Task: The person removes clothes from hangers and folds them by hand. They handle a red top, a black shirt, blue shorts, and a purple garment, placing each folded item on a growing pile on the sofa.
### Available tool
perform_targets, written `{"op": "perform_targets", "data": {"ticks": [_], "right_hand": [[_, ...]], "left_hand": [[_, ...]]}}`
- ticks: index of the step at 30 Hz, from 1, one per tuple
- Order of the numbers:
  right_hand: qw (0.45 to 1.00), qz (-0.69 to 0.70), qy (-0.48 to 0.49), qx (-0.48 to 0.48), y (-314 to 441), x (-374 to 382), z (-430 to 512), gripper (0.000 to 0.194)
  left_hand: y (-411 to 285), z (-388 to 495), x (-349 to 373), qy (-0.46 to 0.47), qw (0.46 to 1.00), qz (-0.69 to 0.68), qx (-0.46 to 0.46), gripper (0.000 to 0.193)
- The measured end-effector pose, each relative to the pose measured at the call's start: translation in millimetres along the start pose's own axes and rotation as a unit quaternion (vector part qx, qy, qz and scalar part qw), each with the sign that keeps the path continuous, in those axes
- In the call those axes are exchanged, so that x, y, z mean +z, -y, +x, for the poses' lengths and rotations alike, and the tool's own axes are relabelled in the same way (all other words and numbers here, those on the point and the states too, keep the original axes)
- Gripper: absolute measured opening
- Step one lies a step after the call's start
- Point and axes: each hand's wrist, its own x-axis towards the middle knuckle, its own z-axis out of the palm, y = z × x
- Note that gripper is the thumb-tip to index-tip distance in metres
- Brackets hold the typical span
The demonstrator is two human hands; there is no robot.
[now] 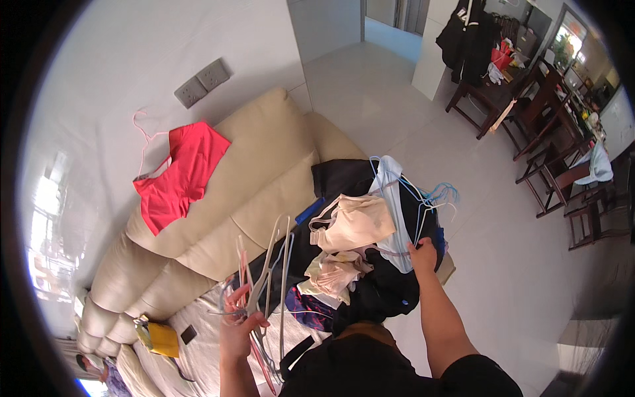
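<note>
Several clothes hangers [257, 293], white, pink and pale blue, are bunched in my left hand [240, 320] at the lower middle. My right hand [424, 254] grips the lower end of a white hanger [423, 218], beside a light blue garment [395, 211]. More blue hangers [439, 192] cluster just beyond that hand. Left of the garment lies a beige bra [354, 223]. Crumpled pale underwear [337, 273] and a navy patterned cloth [307, 310] sit below it. Black clothing [382, 288] is heaped beneath all of these.
A red top [183, 171] on a pink hanger rests against the beige leather sofa's back [238, 183]. On the seat are a phone [188, 334] and a yellow bag [163, 340]. A person [111, 377] is at the lower left. Dark wooden chairs [550, 168] stand to the right.
</note>
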Motion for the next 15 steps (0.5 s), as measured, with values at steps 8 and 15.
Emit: {"op": "perform_targets", "data": {"ticks": [8,15], "right_hand": [[0.997,0.007,-0.051,-0.050,20,-17,22,0.011],[0.882,0.408,0.163,-0.171,92,-60,-39,0.018]], "left_hand": [[-17,-34,-5,-0.020,0.999,0.027,0.019,0.049],[-14,-49,-25,-0.136,0.989,0.027,0.044,0.045]]}}
